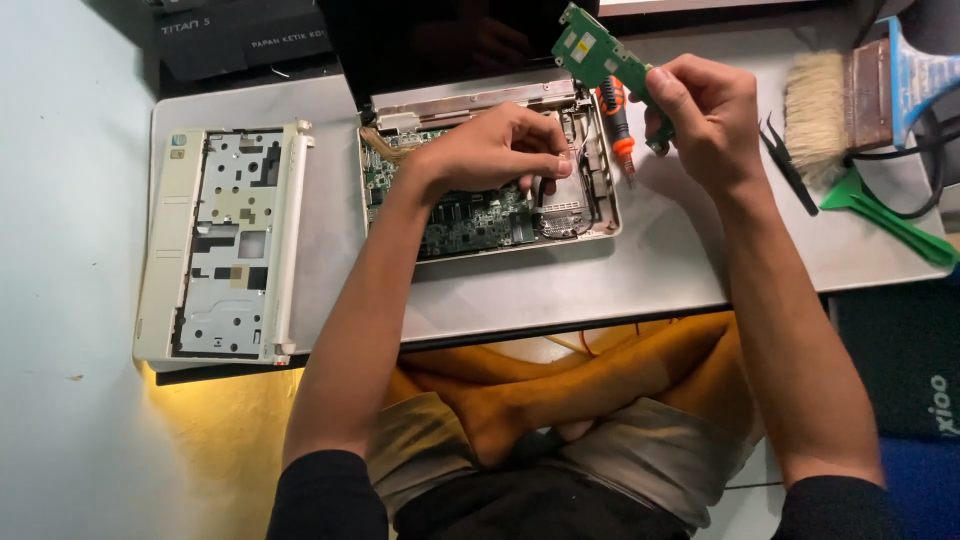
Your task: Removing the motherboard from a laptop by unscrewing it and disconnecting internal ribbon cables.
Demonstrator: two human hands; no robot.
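Observation:
An opened small laptop (pixel 596 226) lies on a grey mat, its green mainboard (pixel 470 215) exposed and its dark screen tilted back. My left hand (pixel 495 148) rests over the board, fingertips pinching a thin wire near the right side of the chassis. My right hand (pixel 700 115) is raised just right of the laptop, shut on a small green circuit board (pixel 592 48) that sticks up and to the left. An orange-handled screwdriver (pixel 620 130) lies beside the laptop, under that hand.
The removed white top cover (pixel 225 245) lies upside down at the left of the grey mat (pixel 560 285). At the right are black tweezers (pixel 790 170), a wide paintbrush (pixel 850 100) and a green plastic pry tool (pixel 885 220). A black box (pixel 240 35) sits at the back left.

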